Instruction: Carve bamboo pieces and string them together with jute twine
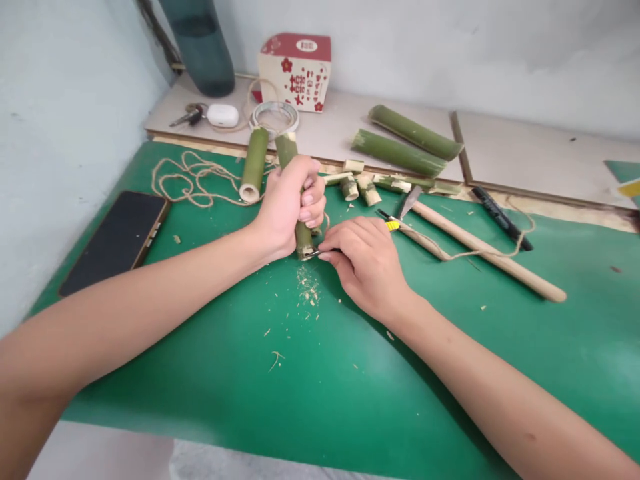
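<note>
My left hand (295, 203) is wrapped round a green bamboo tube (303, 239), which stands tilted with its lower end at the green mat. In my right hand (367, 263) is a small cutting knife (393, 226); a yellow part of its handle shows behind the fingers. The blade touches the tube's lower end, where the green skin is partly cut away. Most of the knife's handle is hidden in my grip. Pale bamboo shavings (309, 293) lie scattered just below. Another bamboo tube (254, 163) rests near my left hand, its hollow end facing me.
A phone (117, 240) and loose twine (187, 177) lie left. Short bamboo pieces (367, 190), a wooden-handled tool (493, 257) and a black marker (503, 218) lie right. Behind are two split bamboo lengths (400, 153), a tape roll (290, 120), a box (295, 73) and a bottle (200, 47).
</note>
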A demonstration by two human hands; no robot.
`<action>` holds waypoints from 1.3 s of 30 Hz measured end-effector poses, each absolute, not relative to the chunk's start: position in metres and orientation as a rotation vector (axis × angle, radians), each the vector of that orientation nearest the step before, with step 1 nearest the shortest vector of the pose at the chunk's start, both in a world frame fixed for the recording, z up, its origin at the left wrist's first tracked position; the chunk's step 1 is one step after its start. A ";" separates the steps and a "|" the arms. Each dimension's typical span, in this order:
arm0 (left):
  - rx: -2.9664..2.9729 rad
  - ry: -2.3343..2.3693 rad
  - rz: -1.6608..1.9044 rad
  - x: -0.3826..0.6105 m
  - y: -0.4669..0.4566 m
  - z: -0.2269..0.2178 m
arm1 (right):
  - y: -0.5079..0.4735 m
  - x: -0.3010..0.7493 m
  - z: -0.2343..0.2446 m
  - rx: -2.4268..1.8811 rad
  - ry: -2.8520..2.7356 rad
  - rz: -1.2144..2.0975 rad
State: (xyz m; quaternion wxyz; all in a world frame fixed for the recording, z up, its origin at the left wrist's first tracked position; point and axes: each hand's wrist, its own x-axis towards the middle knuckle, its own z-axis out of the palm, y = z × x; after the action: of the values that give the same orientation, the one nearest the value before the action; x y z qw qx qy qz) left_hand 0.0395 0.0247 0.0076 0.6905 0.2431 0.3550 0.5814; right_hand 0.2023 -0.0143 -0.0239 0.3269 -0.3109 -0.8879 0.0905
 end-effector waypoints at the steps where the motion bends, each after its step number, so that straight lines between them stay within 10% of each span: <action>1: 0.545 0.792 1.307 0.040 0.024 0.008 | -0.014 0.202 -0.024 -0.815 -2.323 0.234; 39: 0.682 1.009 1.536 0.049 0.010 0.015 | -0.021 0.206 -0.020 -0.782 -2.292 0.100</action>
State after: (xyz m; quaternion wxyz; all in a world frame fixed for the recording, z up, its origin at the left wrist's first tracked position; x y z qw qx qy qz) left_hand 0.0487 0.0100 0.0146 0.5571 0.2888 0.4275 0.6508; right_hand 0.2064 -0.0208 -0.0198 0.3510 -0.3022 -0.8854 0.0385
